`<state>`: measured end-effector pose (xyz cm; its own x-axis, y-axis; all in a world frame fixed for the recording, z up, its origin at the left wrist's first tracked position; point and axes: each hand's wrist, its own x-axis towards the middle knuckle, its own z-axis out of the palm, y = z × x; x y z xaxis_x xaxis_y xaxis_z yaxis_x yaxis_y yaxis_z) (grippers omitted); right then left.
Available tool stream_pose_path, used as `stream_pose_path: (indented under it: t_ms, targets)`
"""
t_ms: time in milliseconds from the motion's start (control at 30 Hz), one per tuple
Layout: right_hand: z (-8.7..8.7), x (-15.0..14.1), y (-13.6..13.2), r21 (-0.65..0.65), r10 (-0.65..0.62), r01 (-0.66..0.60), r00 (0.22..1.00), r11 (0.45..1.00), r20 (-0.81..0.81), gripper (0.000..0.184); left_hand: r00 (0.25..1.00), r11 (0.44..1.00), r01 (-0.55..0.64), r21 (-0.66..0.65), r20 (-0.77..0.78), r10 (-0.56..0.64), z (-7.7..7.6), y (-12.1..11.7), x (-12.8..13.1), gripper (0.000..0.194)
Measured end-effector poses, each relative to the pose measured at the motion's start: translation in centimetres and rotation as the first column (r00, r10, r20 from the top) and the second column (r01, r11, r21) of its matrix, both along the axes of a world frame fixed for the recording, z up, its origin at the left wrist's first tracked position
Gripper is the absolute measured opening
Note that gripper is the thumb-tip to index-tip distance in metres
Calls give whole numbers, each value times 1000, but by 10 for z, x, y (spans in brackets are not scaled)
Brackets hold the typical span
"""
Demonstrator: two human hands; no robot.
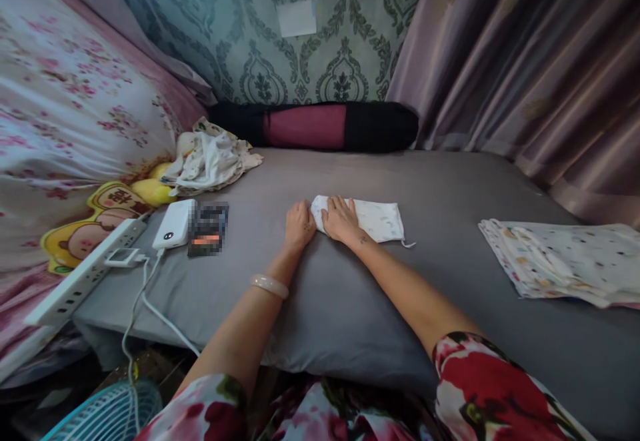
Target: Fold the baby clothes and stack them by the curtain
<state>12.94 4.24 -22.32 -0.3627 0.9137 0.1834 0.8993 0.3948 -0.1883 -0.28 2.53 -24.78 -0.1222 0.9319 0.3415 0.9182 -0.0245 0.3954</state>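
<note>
A folded white cloth (380, 219) with faint small prints lies flat on the grey sheet, and a thin white tie sticks out at its lower right corner. My left hand (300, 223) is closed at the cloth's left end, fingers curled against its edge; the fingertips are partly hidden. Across the left half of the cloth, my right hand (341, 219) rests palm down with its fingers stretched out, pressing on the fabric. A pale bangle (270, 285) circles my left forearm.
Folded printed cloths (565, 261) lie at the right. A crumpled pile of clothes (213, 161) sits back left. Nearer are a white power bank (175, 224), a power strip (93, 267) and cables. A black and red bolster (305, 126) lines the wall; a blue fan (110, 414) stands below.
</note>
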Motion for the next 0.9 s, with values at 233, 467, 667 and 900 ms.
stream_pose_path:
  t_ms: [233,467,667,900]
  targets:
    - [-5,-20,1,38,66,-65,997,997,-44,52,994,998,-36,58,101,29,-5,2,-3,32]
    - [-12,-20,0,72,81,-77,995,994,-51,51,994,998,-14,63,111,7,-3,1,-3,33]
    - [-6,-19,-1,27,75,-73,995,997,-70,52,997,998,1,70,78,-6,1,-2,-1,33]
    - [4,11,-3,91,2,7,995,996,-97,49,983,977,165,134,-105,-151,9,-13,10,36]
